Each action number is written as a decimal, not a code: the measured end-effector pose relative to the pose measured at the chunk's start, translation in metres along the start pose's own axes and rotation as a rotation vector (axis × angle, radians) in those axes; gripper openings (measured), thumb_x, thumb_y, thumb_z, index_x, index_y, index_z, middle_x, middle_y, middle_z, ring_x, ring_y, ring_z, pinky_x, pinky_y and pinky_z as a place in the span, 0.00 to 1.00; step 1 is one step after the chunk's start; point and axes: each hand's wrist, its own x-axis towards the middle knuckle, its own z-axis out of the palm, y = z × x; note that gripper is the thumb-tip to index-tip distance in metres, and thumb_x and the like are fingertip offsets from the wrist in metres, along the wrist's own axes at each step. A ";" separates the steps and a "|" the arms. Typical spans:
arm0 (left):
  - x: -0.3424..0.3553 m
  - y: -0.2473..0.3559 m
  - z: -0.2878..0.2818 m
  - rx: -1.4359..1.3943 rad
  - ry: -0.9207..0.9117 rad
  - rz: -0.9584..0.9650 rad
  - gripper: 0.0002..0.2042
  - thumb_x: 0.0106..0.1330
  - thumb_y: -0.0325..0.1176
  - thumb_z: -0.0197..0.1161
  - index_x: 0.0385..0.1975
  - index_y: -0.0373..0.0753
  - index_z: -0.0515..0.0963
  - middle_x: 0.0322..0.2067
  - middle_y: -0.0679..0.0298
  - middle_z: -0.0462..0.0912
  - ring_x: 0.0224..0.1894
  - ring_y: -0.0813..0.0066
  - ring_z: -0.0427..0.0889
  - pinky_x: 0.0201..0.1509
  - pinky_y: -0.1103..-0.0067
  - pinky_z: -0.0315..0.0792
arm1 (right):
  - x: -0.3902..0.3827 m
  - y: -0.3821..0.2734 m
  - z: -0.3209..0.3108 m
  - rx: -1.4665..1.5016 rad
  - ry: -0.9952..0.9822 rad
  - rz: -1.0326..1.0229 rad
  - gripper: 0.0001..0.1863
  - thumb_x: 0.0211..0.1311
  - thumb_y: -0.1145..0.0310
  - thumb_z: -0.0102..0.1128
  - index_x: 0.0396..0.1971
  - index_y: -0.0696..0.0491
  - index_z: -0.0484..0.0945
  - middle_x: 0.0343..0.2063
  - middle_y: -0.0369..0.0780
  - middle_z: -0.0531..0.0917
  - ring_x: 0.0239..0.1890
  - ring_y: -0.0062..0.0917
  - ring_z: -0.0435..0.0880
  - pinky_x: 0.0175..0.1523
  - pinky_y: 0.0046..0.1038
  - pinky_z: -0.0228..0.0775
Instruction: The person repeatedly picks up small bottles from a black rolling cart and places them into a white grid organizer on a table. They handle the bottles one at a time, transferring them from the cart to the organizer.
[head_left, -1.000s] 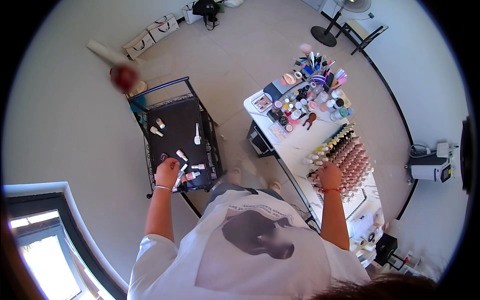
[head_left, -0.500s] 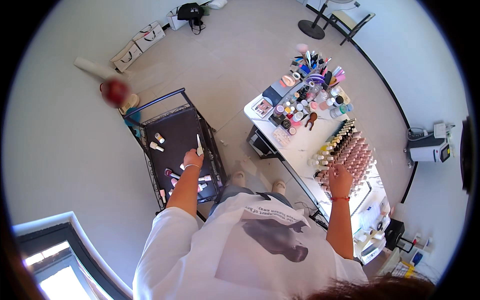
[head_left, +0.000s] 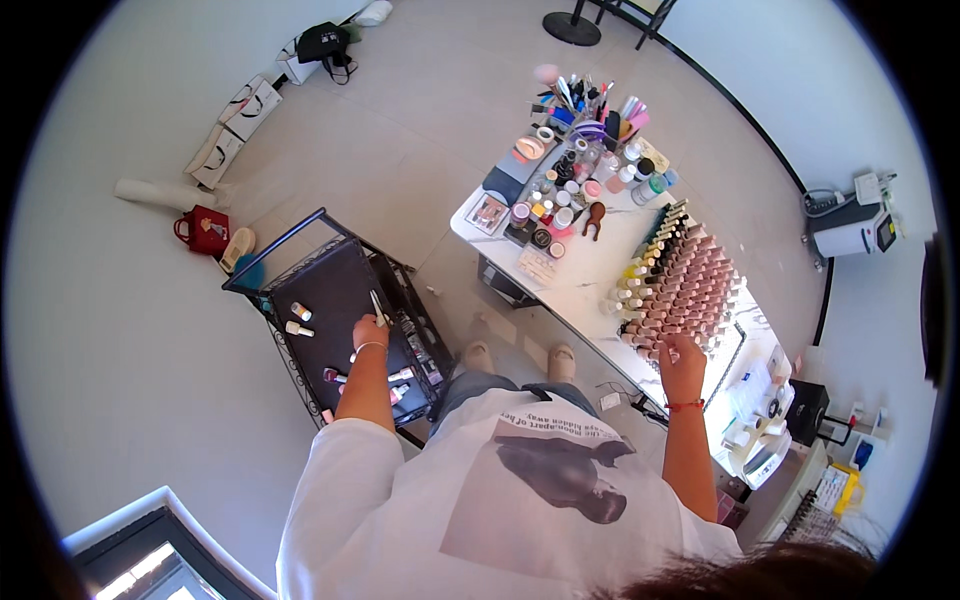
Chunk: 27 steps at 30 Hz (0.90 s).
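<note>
My left hand [head_left: 371, 332] is above the top tray of a black trolley [head_left: 330, 285], its fingers closed on a slim, pale, stick-like thing [head_left: 378, 306] that points away from me. Below that hand, small nail polish bottles [head_left: 400, 375] lie on the tray, and two more bottles [head_left: 300, 319] lie to its left. At the near edge of a dense block of pink-capped nail polish bottles [head_left: 690, 290] on the white table, my right hand [head_left: 683, 362] has its fingers curled together. Whatever it may be gripping is hidden.
Jars, brushes and a palette crowd the far end of the white table [head_left: 480, 240]. A clear plastic box [head_left: 750, 390] stands at its near right. On the floor are a red bag [head_left: 207, 232], white paper bags [head_left: 215, 155] and a grey-white machine [head_left: 850, 230].
The whole view has shifted, with the trolley and table appearing farther left. My left hand has moved slightly over the tray with the pale thing; my right hand stays by the bottles' near edge.
</note>
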 end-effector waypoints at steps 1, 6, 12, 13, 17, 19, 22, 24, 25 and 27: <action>0.003 0.000 0.004 0.008 0.019 -0.023 0.17 0.54 0.40 0.72 0.40 0.40 0.81 0.41 0.51 0.85 0.45 0.51 0.84 0.52 0.63 0.77 | 0.002 -0.002 -0.002 0.033 0.007 -0.010 0.04 0.52 0.74 0.66 0.29 0.55 0.81 0.26 0.44 0.84 0.32 0.40 0.84 0.38 0.39 0.74; 0.002 -0.003 0.006 -0.127 0.066 -0.109 0.14 0.54 0.39 0.72 0.35 0.39 0.80 0.36 0.49 0.85 0.40 0.47 0.85 0.48 0.61 0.78 | 0.011 0.002 -0.007 0.028 -0.037 0.008 0.06 0.55 0.74 0.66 0.32 0.58 0.83 0.30 0.45 0.86 0.33 0.36 0.86 0.41 0.34 0.77; -0.028 -0.010 -0.021 -0.315 0.307 -0.177 0.17 0.51 0.37 0.77 0.34 0.38 0.77 0.29 0.54 0.84 0.35 0.58 0.84 0.42 0.67 0.77 | 0.020 -0.005 -0.017 0.071 -0.029 0.020 0.05 0.55 0.74 0.66 0.31 0.58 0.82 0.29 0.46 0.85 0.32 0.40 0.84 0.40 0.36 0.76; -0.033 -0.005 -0.030 -0.390 0.388 -0.179 0.16 0.53 0.36 0.76 0.35 0.37 0.77 0.30 0.55 0.83 0.34 0.61 0.84 0.41 0.68 0.77 | 0.021 -0.005 -0.020 0.088 -0.026 0.023 0.05 0.55 0.74 0.66 0.31 0.58 0.82 0.29 0.46 0.85 0.33 0.39 0.84 0.40 0.36 0.75; -0.060 0.015 -0.049 -0.799 0.474 0.194 0.13 0.62 0.31 0.71 0.42 0.36 0.75 0.33 0.62 0.82 0.33 0.74 0.81 0.36 0.75 0.76 | 0.032 -0.013 -0.022 0.206 0.002 0.006 0.05 0.55 0.74 0.67 0.31 0.58 0.83 0.30 0.46 0.85 0.34 0.38 0.84 0.40 0.35 0.75; -0.087 0.046 -0.060 -0.983 0.118 0.216 0.12 0.67 0.28 0.66 0.47 0.38 0.74 0.37 0.66 0.82 0.37 0.80 0.81 0.36 0.83 0.75 | 0.039 -0.010 -0.020 0.232 0.006 -0.066 0.06 0.53 0.74 0.67 0.32 0.57 0.83 0.30 0.44 0.85 0.33 0.38 0.83 0.40 0.36 0.74; -0.154 0.126 -0.099 -1.139 -0.303 0.172 0.12 0.67 0.27 0.65 0.48 0.38 0.75 0.38 0.67 0.82 0.38 0.82 0.80 0.37 0.83 0.75 | 0.057 -0.011 -0.010 0.185 -0.073 -0.243 0.08 0.50 0.74 0.68 0.33 0.54 0.83 0.30 0.42 0.84 0.33 0.39 0.83 0.40 0.38 0.74; -0.183 0.162 -0.107 -1.166 -0.457 0.189 0.12 0.67 0.29 0.66 0.48 0.38 0.75 0.39 0.69 0.82 0.38 0.82 0.80 0.36 0.84 0.75 | 0.062 -0.004 0.006 0.061 -0.135 -0.284 0.10 0.46 0.74 0.68 0.32 0.49 0.83 0.28 0.40 0.83 0.36 0.38 0.82 0.44 0.40 0.71; -0.191 0.175 -0.104 -1.171 -0.482 0.222 0.13 0.67 0.30 0.66 0.48 0.39 0.75 0.39 0.69 0.82 0.38 0.83 0.80 0.36 0.85 0.73 | 0.064 0.002 0.016 0.025 -0.150 -0.327 0.10 0.46 0.73 0.67 0.31 0.48 0.83 0.28 0.39 0.83 0.37 0.38 0.81 0.46 0.40 0.70; -0.205 0.192 -0.099 -1.205 -0.524 0.267 0.13 0.66 0.30 0.67 0.48 0.39 0.75 0.39 0.70 0.82 0.38 0.84 0.79 0.36 0.85 0.72 | 0.067 0.012 0.032 -0.034 -0.206 -0.383 0.09 0.46 0.73 0.66 0.30 0.47 0.83 0.27 0.38 0.82 0.38 0.37 0.81 0.48 0.40 0.69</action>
